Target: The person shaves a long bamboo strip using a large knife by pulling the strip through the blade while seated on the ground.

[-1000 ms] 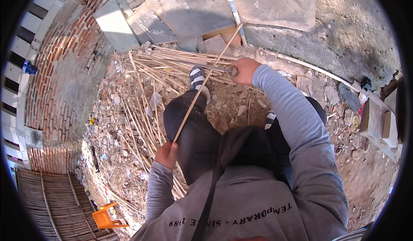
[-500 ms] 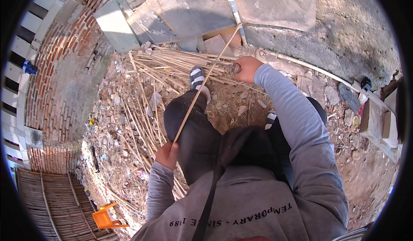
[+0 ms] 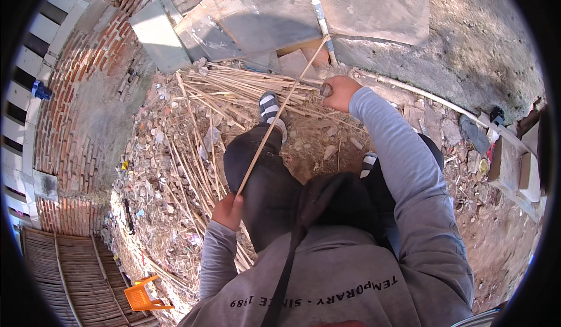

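Note:
My left hand point(image 3: 228, 211) is closed around the near end of a long, thin bamboo strip point(image 3: 259, 153), beside my left knee. The strip slants up and away to the right across my leg, its far end by a white pipe point(image 3: 318, 14). In my right hand point(image 3: 342, 93) is the handle of a knife point(image 3: 325, 90). Its thin blade points left toward the strip and is hard to make out against the pile behind. Beyond my left foot lies a pile of bamboo strips point(image 3: 234, 82), with more strips point(image 3: 190, 172) scattered to the left.
Grey boards point(image 3: 251, 20) lean at the back against a rough wall point(image 3: 473, 47). A brick wall point(image 3: 76, 117) runs along the left, with an orange plastic chair point(image 3: 143, 295) and a slatted bamboo panel point(image 3: 76, 274) nearer. Wooden boxes point(image 3: 514, 160) stand right, near a sandal point(image 3: 474, 134). Rubble covers the ground.
My right hand with the knife has shifted slightly to the right. The left hand and the bamboo strip stay nearly in place.

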Demonstrator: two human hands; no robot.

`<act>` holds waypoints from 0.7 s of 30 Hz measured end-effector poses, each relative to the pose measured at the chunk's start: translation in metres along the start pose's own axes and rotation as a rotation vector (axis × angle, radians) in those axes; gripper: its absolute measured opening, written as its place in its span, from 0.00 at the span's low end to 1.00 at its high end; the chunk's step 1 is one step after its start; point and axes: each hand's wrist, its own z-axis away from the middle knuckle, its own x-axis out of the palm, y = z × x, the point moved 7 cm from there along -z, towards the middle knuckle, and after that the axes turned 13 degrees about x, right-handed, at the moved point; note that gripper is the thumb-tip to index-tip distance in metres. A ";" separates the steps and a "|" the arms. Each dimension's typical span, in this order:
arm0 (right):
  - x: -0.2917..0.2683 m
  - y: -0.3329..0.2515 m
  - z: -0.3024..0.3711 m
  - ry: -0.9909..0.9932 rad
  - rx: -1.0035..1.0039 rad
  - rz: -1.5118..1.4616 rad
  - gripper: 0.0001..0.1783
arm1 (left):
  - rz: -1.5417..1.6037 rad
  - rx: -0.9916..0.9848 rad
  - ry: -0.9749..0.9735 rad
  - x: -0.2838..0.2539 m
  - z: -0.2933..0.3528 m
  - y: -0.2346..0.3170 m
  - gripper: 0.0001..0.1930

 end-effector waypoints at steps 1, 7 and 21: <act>0.003 -0.006 0.002 0.017 -0.064 0.007 0.19 | 0.041 -0.004 0.007 0.002 0.000 -0.005 0.26; 0.014 -0.030 0.011 -0.060 -0.187 0.130 0.19 | 0.086 -0.041 -0.004 -0.001 -0.001 0.004 0.24; 0.014 -0.033 0.014 -0.107 -0.177 0.151 0.21 | 0.055 0.044 -0.009 -0.004 -0.004 0.020 0.25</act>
